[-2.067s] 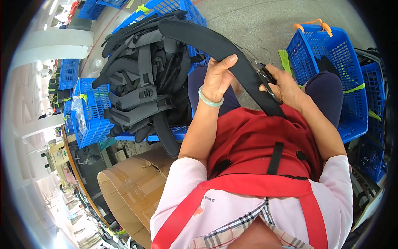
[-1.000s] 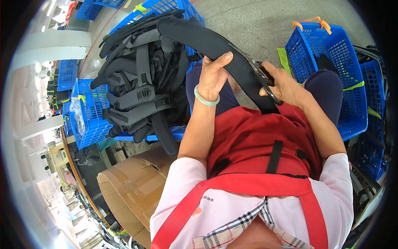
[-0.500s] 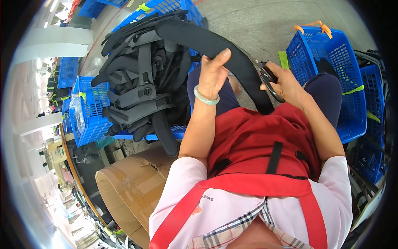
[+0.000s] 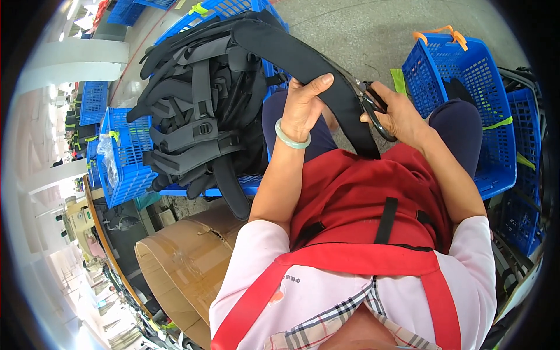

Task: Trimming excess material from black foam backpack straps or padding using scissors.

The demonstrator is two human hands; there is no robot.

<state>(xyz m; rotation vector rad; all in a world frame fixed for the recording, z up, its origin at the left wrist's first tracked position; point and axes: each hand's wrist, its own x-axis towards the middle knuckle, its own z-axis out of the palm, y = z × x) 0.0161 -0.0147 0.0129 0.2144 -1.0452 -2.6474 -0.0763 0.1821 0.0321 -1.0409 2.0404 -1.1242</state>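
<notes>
Grey floor point(image 4: 361, 29) shows at top centre; below it, the left hand point(image 4: 303, 108) grips a curved black strap point(image 4: 291, 55), the right hand point(image 4: 402, 114) grips scissors point(image 4: 380, 126).

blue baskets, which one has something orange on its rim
The blue basket nearest the right hand: an orange strip loops over its far rim, while no orange shows on the other blue baskets.

My apron point(image 4: 344, 195) is red; beyond it, a black strap point(image 4: 297, 56); left, brown carton point(image 4: 192, 251); right, blue basket point(image 4: 494, 175); on its near side, checked collar point(image 4: 312, 328).
</notes>
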